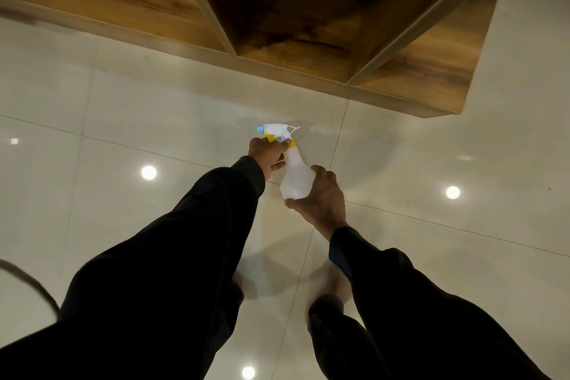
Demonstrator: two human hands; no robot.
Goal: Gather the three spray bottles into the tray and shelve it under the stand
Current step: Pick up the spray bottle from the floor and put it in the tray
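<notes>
One white spray bottle (pixel 295 176) with a yellow collar and a blue nozzle tip is held above the glossy tiled floor, at the centre of the head view. My left hand (pixel 267 155) grips it at the neck and trigger. My right hand (pixel 320 196) wraps around the bottle's base from the right. The nozzle points to the left. No tray and no other spray bottle are in view.
A wooden stand (pixel 296 25) with a dark open compartment (pixel 308 9) between pale frame bars spans the top of the view. Pale floor tiles (pixel 123 120) reflect ceiling lights. My legs and feet show blurred below the arms. A dark cable curves at the lower left edge.
</notes>
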